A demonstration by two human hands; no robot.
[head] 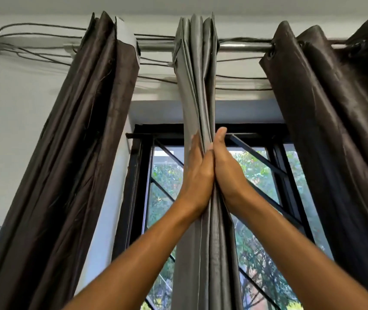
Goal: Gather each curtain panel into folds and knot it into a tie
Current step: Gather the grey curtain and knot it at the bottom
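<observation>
curtain panel [197, 74], sheeny grey pleats

There are 2 dark curtain panels [73, 153] [339, 130], 1 grey panel [198, 86], 1 rod [241, 47], 1 window [138, 175], 2 hands [197, 173] [227, 168].

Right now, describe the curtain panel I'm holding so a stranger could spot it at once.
Find the metal curtain rod above the window; three gathered panels hang from it. Take the middle panel, squeezed between the left hand and right hand. It is pale silver-grey; the left panel and right panel are dark brown.
</observation>
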